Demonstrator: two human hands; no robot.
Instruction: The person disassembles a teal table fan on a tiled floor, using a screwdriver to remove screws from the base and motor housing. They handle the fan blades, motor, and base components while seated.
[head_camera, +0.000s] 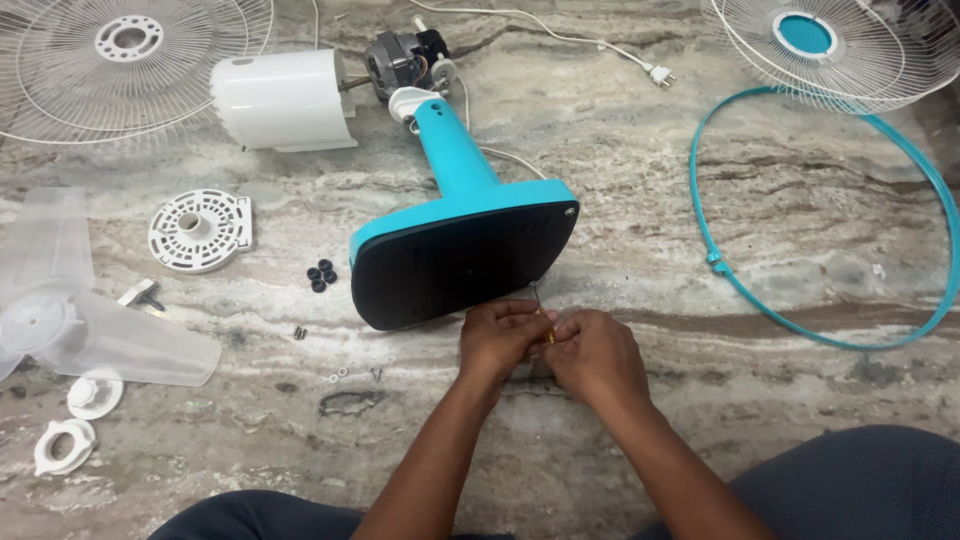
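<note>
Both hands are meeting just near of the tipped fan base, which is lying on its side on the marble floor with its dark underside facing the person. The left hand and the right hand are both curled closed around one small screwdriver, whose thin shaft is pointing up at the near edge of the base.

Far of the base, one teal stem is running up to one bare motor, with one white motor cover lying to its left. Two wire fan guards are resting in the far corners, one at far left and one at far right. One teal guard ring is lying to the right. At left, one translucent blade, one round white plate and four black rubber feet are sitting on the floor. One white plug is lying at the far side.
</note>
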